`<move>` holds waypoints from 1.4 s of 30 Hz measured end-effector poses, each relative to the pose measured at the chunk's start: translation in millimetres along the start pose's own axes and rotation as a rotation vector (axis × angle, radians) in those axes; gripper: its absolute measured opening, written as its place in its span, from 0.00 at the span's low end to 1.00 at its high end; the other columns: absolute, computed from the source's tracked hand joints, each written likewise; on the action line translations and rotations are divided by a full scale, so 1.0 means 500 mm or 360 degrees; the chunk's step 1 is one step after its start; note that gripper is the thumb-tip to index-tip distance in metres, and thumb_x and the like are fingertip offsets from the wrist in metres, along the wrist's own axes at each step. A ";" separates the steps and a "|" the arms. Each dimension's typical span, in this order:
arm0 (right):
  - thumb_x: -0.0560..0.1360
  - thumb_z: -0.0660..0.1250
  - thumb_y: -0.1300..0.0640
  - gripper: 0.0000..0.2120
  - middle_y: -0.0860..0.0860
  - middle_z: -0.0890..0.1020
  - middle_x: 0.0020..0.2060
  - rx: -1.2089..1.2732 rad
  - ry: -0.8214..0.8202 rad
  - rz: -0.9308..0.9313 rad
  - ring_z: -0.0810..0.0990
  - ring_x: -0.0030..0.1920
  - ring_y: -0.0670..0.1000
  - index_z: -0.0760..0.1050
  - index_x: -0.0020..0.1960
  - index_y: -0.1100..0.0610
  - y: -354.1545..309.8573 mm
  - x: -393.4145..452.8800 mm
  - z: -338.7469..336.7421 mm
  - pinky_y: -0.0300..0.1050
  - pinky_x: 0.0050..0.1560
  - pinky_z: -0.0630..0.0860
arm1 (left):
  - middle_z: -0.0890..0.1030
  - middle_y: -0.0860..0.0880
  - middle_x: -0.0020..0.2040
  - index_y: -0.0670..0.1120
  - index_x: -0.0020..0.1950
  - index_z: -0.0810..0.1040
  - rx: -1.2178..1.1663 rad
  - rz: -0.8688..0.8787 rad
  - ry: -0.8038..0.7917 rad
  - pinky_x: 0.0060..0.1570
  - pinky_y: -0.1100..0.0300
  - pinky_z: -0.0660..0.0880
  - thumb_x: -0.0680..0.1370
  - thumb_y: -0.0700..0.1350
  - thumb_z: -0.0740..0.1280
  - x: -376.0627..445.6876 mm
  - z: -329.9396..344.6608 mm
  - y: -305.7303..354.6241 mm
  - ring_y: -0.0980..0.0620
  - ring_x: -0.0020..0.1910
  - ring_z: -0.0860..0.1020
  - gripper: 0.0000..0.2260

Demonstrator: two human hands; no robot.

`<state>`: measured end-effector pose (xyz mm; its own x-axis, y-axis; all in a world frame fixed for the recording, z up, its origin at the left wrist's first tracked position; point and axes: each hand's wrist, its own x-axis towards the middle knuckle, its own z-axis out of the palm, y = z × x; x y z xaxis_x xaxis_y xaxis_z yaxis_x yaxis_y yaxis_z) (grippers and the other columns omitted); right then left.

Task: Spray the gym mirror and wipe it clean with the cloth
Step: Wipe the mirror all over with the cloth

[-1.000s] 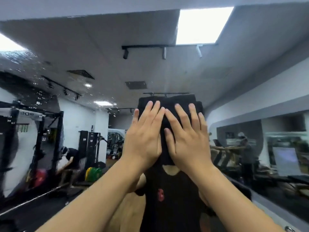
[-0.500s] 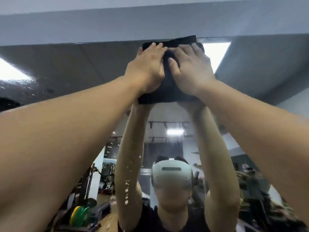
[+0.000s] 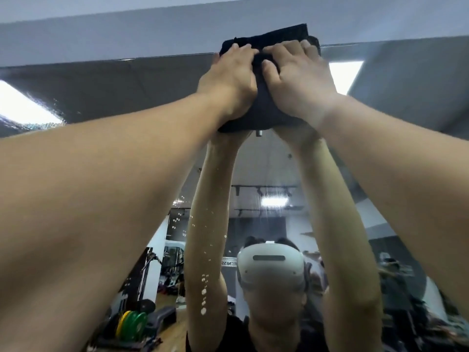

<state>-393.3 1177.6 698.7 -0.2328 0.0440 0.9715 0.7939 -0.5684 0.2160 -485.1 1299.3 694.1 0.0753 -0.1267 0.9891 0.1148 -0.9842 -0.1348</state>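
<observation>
You have the cloth at the very top edge of the mirror, at about 12 o'clock in the view, and its upper part already lies over the pale wall band above the glass. That is the first risk: if you push higher, the damp cloth would rub the wall and not the mirror, and it may carry dirt back onto the glass.

The second risk is the wet area. Drops are on the glass at about 6 o'clock from the cloth, and a spotted wet patch shows at about 9 o'clock. If you come down only in a narrow line, I think these places would dry into marks.

The third risk is your balance. Both arms are stretched up and almost straight, so the pressure on the glass is probably weak and the cloth could slip out from under your hands.

Your left hand and right hand lie side by side on the cloth, touching each other. The fingers point to 12 o'clock and bend over the bunched fabric, so both hands grip the cloth while they press it to the glass.
</observation>
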 end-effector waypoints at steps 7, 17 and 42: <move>0.81 0.46 0.42 0.27 0.51 0.67 0.76 -0.0035 -0.0014 -0.0052 0.57 0.78 0.59 0.64 0.77 0.48 -0.029 -0.078 0.000 0.57 0.77 0.56 | 0.59 0.49 0.83 0.46 0.81 0.62 0.0046 0.0037 0.0035 0.81 0.50 0.43 0.84 0.42 0.51 -0.086 0.004 -0.001 0.51 0.83 0.51 0.24; 0.82 0.47 0.42 0.26 0.51 0.64 0.78 -0.0128 -0.0162 -0.0008 0.55 0.79 0.60 0.61 0.78 0.46 -0.111 -0.293 -0.017 0.60 0.78 0.53 | 0.62 0.45 0.82 0.43 0.79 0.66 -0.0038 0.0051 0.0087 0.80 0.49 0.44 0.81 0.41 0.53 -0.335 0.006 -0.003 0.47 0.82 0.55 0.25; 0.84 0.50 0.46 0.24 0.54 0.67 0.77 -0.0108 -0.0448 0.0060 0.59 0.79 0.62 0.66 0.77 0.48 -0.383 -0.791 -0.045 0.64 0.75 0.60 | 0.67 0.45 0.79 0.43 0.76 0.70 -0.0076 0.0155 -0.0156 0.80 0.43 0.54 0.78 0.38 0.59 -0.871 -0.055 -0.075 0.45 0.81 0.59 0.25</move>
<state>-465.8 1250.5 270.9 -0.0313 0.2429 0.9695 0.7575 -0.6271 0.1816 -549.5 1388.1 270.1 0.1805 -0.2112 0.9606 0.0554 -0.9729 -0.2243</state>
